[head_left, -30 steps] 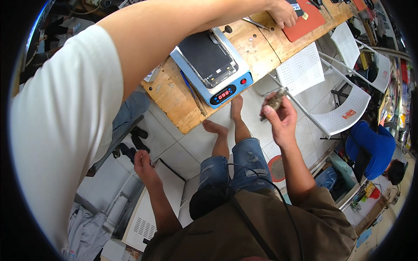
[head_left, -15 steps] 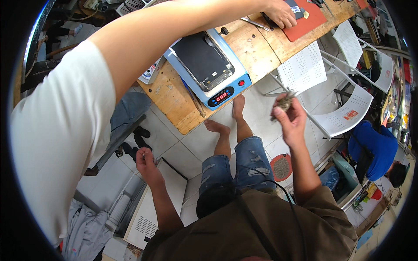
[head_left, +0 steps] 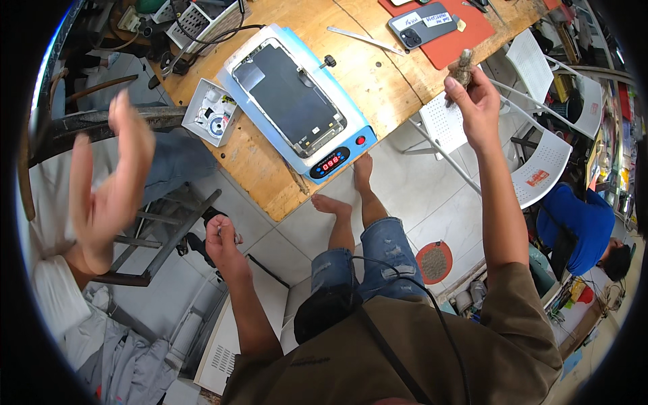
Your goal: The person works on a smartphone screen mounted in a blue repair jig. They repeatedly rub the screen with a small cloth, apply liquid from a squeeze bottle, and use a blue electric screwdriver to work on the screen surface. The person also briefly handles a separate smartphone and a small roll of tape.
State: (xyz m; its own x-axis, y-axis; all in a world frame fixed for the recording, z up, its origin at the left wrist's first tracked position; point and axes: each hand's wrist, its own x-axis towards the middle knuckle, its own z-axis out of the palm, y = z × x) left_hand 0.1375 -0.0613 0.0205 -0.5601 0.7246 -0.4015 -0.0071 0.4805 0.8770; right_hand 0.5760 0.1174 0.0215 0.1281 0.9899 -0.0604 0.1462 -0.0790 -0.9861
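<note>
At ten o'clock, a small-parts box (head_left: 202, 138) sits at the bench's (head_left: 260, 179) edge. At eight, my left hand (head_left: 224, 251) has fingers bunched; I can't tell around what, if anything. Near twelve, a display panel (head_left: 290, 88) lies flat on the heating plate (head_left: 344, 101), I'd judge for even warmth. At two, my right hand (head_left: 479, 102) grips a grey-brown bundle (head_left: 462, 67), top exposed.

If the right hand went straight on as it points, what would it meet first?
Probably the edge of the wooden table, by the red mat. Height is unclear, so the right hand and its bundle might pass above.
</note>
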